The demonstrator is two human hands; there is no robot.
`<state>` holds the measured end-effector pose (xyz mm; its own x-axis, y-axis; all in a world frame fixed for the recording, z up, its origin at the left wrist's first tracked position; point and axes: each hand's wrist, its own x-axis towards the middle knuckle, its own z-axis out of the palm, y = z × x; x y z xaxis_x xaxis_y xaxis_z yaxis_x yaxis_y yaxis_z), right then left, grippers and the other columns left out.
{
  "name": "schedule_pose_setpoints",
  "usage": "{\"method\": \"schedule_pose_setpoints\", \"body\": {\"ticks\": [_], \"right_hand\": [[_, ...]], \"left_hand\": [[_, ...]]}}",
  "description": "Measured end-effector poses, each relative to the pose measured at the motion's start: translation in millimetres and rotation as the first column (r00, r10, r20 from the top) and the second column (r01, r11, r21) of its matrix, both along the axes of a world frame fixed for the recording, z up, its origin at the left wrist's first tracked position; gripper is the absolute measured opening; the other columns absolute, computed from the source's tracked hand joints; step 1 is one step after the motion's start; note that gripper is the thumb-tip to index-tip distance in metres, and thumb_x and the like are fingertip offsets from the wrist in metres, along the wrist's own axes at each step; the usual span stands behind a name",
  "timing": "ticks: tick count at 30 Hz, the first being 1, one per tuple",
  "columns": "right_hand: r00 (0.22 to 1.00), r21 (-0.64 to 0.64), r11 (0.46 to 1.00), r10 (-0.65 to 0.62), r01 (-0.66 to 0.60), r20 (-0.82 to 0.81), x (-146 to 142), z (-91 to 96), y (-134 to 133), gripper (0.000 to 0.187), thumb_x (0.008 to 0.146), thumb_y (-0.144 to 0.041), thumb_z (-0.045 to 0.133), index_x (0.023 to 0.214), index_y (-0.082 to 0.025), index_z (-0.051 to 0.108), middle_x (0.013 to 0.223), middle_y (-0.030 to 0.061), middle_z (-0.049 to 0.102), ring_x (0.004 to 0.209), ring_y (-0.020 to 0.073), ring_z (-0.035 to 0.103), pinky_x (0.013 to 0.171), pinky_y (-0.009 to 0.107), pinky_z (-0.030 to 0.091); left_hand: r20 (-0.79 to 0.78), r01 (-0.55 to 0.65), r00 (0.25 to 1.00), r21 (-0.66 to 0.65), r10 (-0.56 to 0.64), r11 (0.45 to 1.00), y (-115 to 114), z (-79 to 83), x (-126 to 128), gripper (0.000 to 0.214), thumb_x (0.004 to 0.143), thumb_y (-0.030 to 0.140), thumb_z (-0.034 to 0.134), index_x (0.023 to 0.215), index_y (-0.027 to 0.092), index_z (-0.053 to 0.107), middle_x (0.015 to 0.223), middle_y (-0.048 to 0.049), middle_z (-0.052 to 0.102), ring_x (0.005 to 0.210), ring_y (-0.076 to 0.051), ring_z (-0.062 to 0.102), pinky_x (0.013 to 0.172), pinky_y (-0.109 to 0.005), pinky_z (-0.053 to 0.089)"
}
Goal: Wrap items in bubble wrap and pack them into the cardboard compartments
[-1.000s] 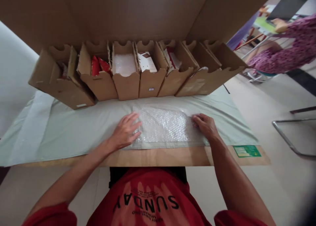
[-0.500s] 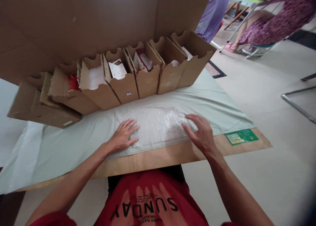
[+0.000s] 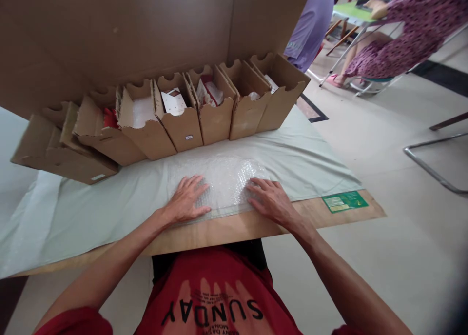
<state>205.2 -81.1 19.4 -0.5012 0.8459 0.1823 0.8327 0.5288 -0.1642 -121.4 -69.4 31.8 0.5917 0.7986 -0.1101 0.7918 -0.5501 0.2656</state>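
A sheet of clear bubble wrap [image 3: 223,178] lies flat on the pale green cloth [image 3: 109,208] that covers the wooden table. My left hand [image 3: 187,199] rests palm down on the sheet's left part, fingers spread. My right hand [image 3: 268,199] presses flat on its right part, fingers stretched out toward the middle. Neither hand holds anything.
A row of several open cardboard bins [image 3: 183,120] with white and red packets stands behind the sheet, under a large cardboard panel [image 3: 146,32]. A green label [image 3: 344,201] sticks to the table's bare right corner. Other people sit at the far right [image 3: 402,37], beside metal chair legs [image 3: 431,167].
My right hand has slid left from the sheet's right edge toward the middle and now lies flat. The left hand stays put. The view has swung to the right.
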Motion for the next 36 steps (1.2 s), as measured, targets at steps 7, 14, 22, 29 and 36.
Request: {"method": "schedule_pose_setpoints", "body": {"ticks": [7, 14, 22, 29, 36], "right_hand": [[0.993, -0.050, 0.994, 0.102, -0.099, 0.053, -17.2, 10.7, -0.4, 0.038, 0.089, -0.023, 0.066, 0.126, -0.018, 0.064, 0.138, 0.0142, 0.064, 0.114, 0.0313, 0.063, 0.094, 0.044, 0.045], [0.987, -0.024, 0.995, 0.095, -0.093, 0.128, -35.1, 12.5, 1.8, 0.025, 0.090, -0.017, 0.060, 0.114, -0.016, 0.067, 0.126, 0.0156, 0.068, 0.104, 0.0309, 0.064, 0.086, 0.042, 0.047], [0.965, 0.068, 0.985, 0.142, -0.161, 0.219, -42.9, 6.5, -7.2, 0.034, 0.090, 0.000, 0.046, 0.111, -0.016, 0.068, 0.121, 0.0156, 0.070, 0.105, 0.0286, 0.064, 0.085, 0.039, 0.045], [0.987, 0.078, 0.993, 0.081, -0.093, 0.140, -39.1, 27.5, 13.9, 0.029, 0.089, -0.001, 0.045, 0.090, -0.016, 0.069, 0.080, 0.0075, 0.072, 0.072, 0.0211, 0.064, 0.075, 0.036, 0.036], [0.978, 0.026, 0.980, 0.194, -0.197, 0.072, -17.1, 28.8, 12.7, 0.034, 0.090, -0.021, 0.063, 0.123, -0.018, 0.067, 0.114, 0.0114, 0.074, 0.097, 0.0268, 0.068, 0.088, 0.039, 0.041]], "left_hand": [[-0.009, 0.045, 0.999, 0.035, -0.044, 0.998, -3.9, -0.9, 30.2, 0.057, 0.092, 0.044, 0.065, 0.141, 0.018, 0.056, 0.157, -0.0205, 0.047, 0.148, -0.038, 0.038, 0.120, -0.063, 0.027], [-0.084, 0.022, 0.996, 0.025, -0.020, 0.999, -5.1, 5.9, 38.5, 0.067, 0.088, 0.047, 0.068, 0.146, 0.017, 0.050, 0.154, -0.0226, 0.047, 0.145, -0.042, 0.039, 0.115, -0.066, 0.031], [-0.116, -0.011, 0.993, 0.090, 0.021, 0.996, -6.3, 12.1, 59.9, 0.061, 0.086, 0.049, 0.069, 0.138, 0.021, 0.055, 0.134, -0.0213, 0.058, 0.128, -0.042, 0.050, 0.102, -0.058, 0.045], [-0.094, -0.061, 0.993, 0.134, 0.074, 0.989, -9.9, 3.9, 65.3, 0.051, 0.087, 0.037, 0.066, 0.133, 0.017, 0.058, 0.134, -0.0214, 0.059, 0.129, -0.041, 0.050, 0.103, -0.056, 0.046], [0.024, -0.012, 1.000, 0.040, 0.011, 0.999, -2.3, 11.9, 43.8, 0.028, 0.093, 0.012, 0.045, 0.102, 0.020, 0.071, 0.119, -0.0135, 0.069, 0.121, -0.030, 0.060, 0.105, -0.047, 0.049]]}}
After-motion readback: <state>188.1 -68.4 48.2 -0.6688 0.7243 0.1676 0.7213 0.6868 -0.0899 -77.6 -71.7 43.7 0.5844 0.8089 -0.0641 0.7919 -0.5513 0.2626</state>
